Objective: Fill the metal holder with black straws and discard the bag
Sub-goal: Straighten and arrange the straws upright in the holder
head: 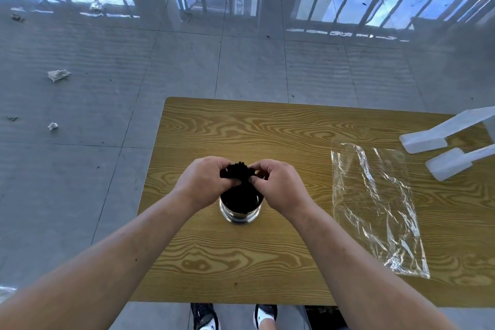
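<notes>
A round shiny metal holder (239, 215) stands upright near the middle of the wooden table (267, 262). A bundle of black straws (237, 171) sticks up out of it, with the lower ends inside the holder. My left hand (205, 181) grips the bundle from the left and my right hand (278, 185) grips it from the right, just above the holder's rim. The hands hide much of the straws. An empty clear plastic bag (375, 209) lies flat on the table to the right of the holder, apart from both hands.
Two white plastic pieces (439, 153) rest at the table's far right corner. Crumpled paper scraps (58, 74) lie on the grey tiled floor to the left. My shoes (233, 316) show under the table's near edge. Barred windows reflect in the floor beyond.
</notes>
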